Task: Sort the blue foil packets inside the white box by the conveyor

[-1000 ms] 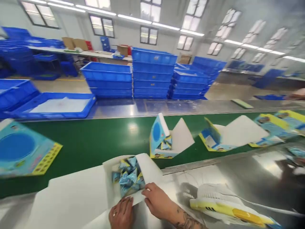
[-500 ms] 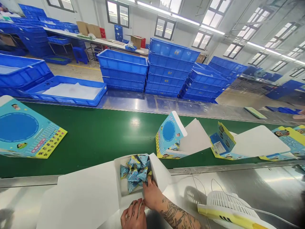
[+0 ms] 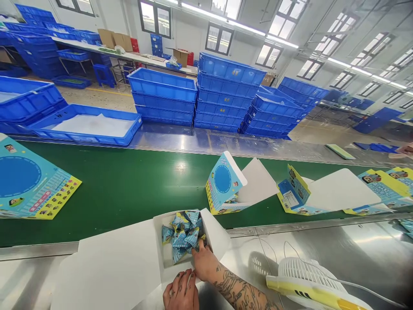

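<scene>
Since half a second ago my right hand [image 3: 202, 263] barely shifts — fingers loosely curled on the packets [image 3: 183, 234] inside the white box [image 3: 167, 262], near edge. My left hand [image 3: 181, 293] presses flat on its front flap. Beyond, the green belt [image 3: 135, 185] — a fan [image 3: 309, 282] sits right.

box [image 3: 129, 262]: matt white card | packets [image 3: 183, 234]: glossy foil | belt [image 3: 135, 189]: matt green
</scene>
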The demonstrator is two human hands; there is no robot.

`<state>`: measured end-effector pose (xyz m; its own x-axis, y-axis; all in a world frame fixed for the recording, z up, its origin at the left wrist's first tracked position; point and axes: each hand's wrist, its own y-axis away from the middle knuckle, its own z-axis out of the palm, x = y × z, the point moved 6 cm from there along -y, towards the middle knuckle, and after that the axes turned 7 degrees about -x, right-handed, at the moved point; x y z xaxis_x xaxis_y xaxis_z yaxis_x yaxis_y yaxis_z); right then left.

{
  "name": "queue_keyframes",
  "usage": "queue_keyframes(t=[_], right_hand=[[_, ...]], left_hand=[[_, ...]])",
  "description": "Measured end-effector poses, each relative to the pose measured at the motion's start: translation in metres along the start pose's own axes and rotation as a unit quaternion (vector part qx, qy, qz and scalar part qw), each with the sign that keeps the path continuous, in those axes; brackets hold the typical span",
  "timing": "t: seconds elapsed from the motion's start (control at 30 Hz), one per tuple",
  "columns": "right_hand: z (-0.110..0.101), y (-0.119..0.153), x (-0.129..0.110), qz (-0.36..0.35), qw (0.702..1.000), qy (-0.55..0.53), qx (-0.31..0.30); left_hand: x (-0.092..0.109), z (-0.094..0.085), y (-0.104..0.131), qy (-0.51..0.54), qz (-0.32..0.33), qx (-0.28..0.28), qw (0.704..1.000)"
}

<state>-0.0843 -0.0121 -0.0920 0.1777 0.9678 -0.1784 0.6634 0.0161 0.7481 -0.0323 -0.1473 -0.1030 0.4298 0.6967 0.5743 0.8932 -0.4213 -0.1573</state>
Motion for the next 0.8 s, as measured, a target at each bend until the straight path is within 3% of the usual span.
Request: queue_keyframes(t=[0.07,0.13,0.23,0.3,0.4,0.47,0.57,0.8], right_hand=[[-0.008,0.006,-0.002,0.000,1.000,0.007,-0.012],[-0.012,0.011,-0.004,-0.002,1.000,0.007,-0.019],[-0.012,0.015,-0.005,0.021,0.999,-0.002,-0.029],[-0.009,0.015,-0.006,0.046,0.998,-0.013,-0.028],[-0.003,0.013,-0.012,0.065,0.997,-0.027,-0.026],[0.001,0.011,-0.016,0.069,0.997,-0.035,-0.026],[0.005,0.011,-0.022,0.072,0.996,-0.049,-0.026],[0.011,0.016,-0.033,0.081,0.994,-0.062,-0.030]], left_hand=[[0.000,-0.004,-0.003,0.016,-0.022,-0.025,0.999],[-0.003,-0.009,-0.011,0.016,-0.042,-0.089,0.995],[-0.002,-0.018,-0.035,-0.014,0.010,-0.227,0.974],[-0.003,-0.027,-0.062,-0.070,0.031,-0.266,0.961],[-0.010,-0.036,-0.106,-0.145,-0.047,-0.267,0.951],[-0.017,-0.029,-0.122,-0.158,-0.100,-0.316,0.930],[-0.034,-0.010,-0.121,-0.156,-0.153,-0.400,0.890],[-0.073,0.018,-0.097,-0.112,-0.177,-0.479,0.852]])
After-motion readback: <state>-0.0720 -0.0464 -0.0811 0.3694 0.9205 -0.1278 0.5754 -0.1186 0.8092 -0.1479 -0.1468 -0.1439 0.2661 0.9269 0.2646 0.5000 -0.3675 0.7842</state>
